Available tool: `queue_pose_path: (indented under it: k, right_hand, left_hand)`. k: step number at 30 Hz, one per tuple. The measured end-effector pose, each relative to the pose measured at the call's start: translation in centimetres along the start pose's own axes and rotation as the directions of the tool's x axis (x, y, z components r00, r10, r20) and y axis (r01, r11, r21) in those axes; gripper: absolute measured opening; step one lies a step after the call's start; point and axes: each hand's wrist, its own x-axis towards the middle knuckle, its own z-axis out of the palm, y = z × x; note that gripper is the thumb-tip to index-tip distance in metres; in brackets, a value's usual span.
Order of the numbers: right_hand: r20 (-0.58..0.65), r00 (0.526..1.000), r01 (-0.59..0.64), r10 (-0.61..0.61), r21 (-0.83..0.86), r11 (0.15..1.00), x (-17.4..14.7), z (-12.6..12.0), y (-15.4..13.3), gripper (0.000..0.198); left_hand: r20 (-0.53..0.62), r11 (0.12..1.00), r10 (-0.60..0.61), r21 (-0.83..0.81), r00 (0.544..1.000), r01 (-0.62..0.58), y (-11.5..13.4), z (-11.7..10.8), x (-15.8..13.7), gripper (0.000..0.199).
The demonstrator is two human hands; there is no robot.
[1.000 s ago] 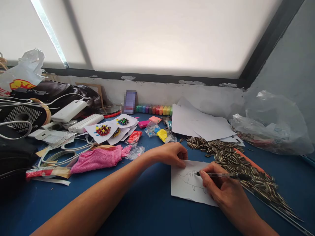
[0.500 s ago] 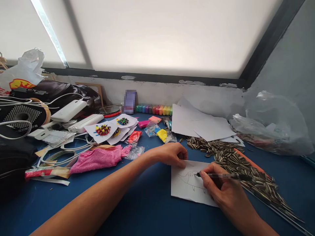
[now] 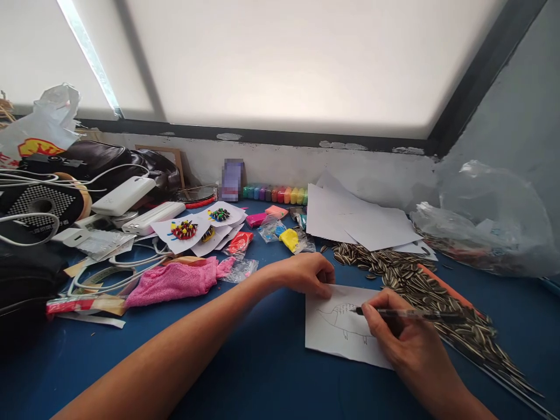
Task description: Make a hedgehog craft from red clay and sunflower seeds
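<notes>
A white sheet of paper [image 3: 326, 338] lies on the blue table, bearing a line drawing of an animal with a rounded back, short legs and small marks inside. With its fingers curled, my left hand [image 3: 310, 274] presses down the sheet's upper left corner. My right hand [image 3: 400, 332] is closed around a clear-barrelled black pen [image 3: 405, 314], whose tip meets the paper at the drawing's upper edge. The right part of the drawing is hidden behind that hand. Just beyond it spreads a heap of striped sunflower seeds [image 3: 411, 280].
Blank sheets [image 3: 359, 221] and a clear plastic bag [image 3: 494, 233] lie behind the seeds. Bagged clay [image 3: 289, 239], decorated clay pieces on paper [image 3: 184, 230], a pink cloth [image 3: 175, 283], cables and white power banks [image 3: 123, 195] crowd the left. Coloured clay [image 3: 275, 194] lines the wall.
My right hand and the pen have shifted slightly right along the drawing's back, and more small marks show inside the outline. My left hand stays on the corner.
</notes>
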Motion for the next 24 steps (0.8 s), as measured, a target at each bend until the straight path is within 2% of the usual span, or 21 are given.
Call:
queue_pose_path:
  k: [17,24]
  right_hand:
    - [0.054,0.998,0.026,-0.027,0.017,1.0,0.06,0.1,0.07,0.026]
    - [0.037,0.999,0.026,-0.027,0.019,0.999,0.13,0.14,-0.05,0.027]
  left_hand:
    - [-0.001,1.0,-0.003,0.014,1.0,0.003,0.23,-0.07,-0.14,0.014]
    - [-0.007,1.0,0.007,0.022,1.0,-0.006,-0.02,0.01,0.0,0.013]
